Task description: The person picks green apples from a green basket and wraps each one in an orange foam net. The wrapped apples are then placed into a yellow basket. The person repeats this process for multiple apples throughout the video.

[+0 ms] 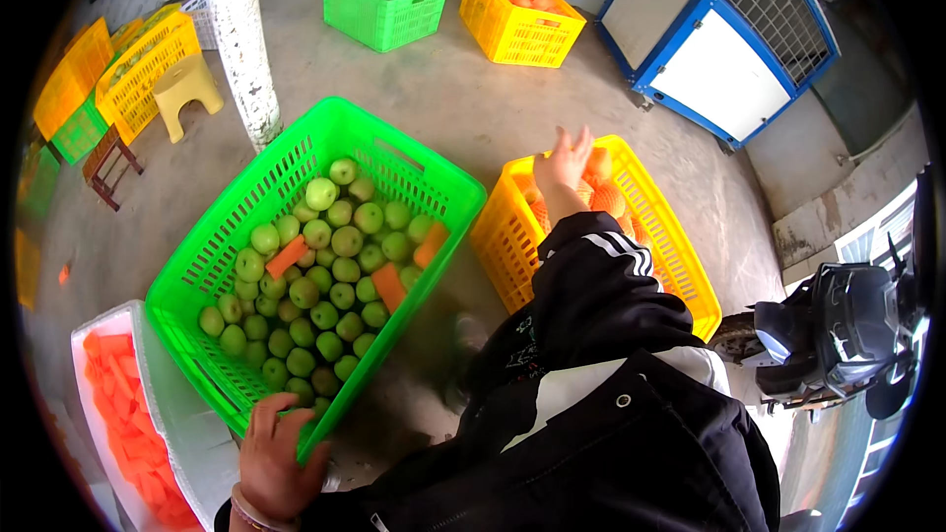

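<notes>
A large green plastic crate (pixel 443 177) stands before me, tilted in view, with many loose green apples (pixel 346 241) inside. Several orange pieces, folded foam fruit nets (pixel 287 257) by their look, lie on the apples. My left hand (pixel 277 451) grips the crate's near corner, fingers over the rim and thumb outside. To the right is a yellow plastic crate (pixel 669 236) holding fruit in orange foam nets (pixel 608 199). My right hand (pixel 565 160) is above its far left corner, fingers apart and nothing visible in them. The sleeve hides part of that crate.
A white foam box (pixel 140 355) of orange foam nets (pixel 126 399) adjoins the green crate. Behind stand a white post (pixel 240 37), another green crate (pixel 384 11) and a filled yellow crate (pixel 532 33). A yellow stool (pixel 185 85), a blue-framed machine (pixel 724 44) and a motorcycle (pixel 835 332) flank the area.
</notes>
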### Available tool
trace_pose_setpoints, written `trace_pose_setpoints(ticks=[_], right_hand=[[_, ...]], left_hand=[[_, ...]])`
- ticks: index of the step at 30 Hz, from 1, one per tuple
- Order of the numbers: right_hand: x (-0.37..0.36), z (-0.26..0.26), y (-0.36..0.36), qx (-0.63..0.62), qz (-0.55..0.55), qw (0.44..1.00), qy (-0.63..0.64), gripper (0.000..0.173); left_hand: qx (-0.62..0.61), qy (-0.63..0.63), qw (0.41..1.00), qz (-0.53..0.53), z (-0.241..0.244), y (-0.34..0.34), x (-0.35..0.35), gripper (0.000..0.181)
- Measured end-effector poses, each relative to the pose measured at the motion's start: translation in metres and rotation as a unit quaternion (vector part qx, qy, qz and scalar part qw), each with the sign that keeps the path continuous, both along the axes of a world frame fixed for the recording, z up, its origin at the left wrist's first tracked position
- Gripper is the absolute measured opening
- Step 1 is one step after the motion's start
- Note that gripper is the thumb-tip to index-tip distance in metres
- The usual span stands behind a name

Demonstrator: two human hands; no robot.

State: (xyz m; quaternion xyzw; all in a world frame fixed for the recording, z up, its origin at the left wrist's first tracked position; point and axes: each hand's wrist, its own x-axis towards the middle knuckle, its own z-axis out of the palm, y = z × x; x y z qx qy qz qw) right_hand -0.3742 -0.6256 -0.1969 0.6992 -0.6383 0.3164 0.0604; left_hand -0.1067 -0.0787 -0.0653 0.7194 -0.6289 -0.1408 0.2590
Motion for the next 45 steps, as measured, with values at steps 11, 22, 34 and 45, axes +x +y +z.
trace_pose_setpoints(ticks=[11,22,34,45], right_hand=[[0.217,-0.004,0.103,0.129,0.555,0.818,0.074,0.033],[0.358,-0.113,0.21,0.236,0.602,0.586,0.488,0.047],[0.397,-0.089,0.246,0.413,0.695,0.586,-0.044,0.023],[0.329,0.097,0.36,0.209,0.869,0.396,-0.21,0.026]], left_hand=[[0.204,-0.082,0.971,-0.096,-0.008,0.004,0.002,0.049],[0.198,-0.144,0.969,-0.042,-0.018,0.017,0.015,0.036],[0.067,-0.022,0.988,0.136,-0.019,0.007,0.06,0.027],[-0.236,0.438,0.794,0.35,-0.026,0.011,0.072,0.035]])
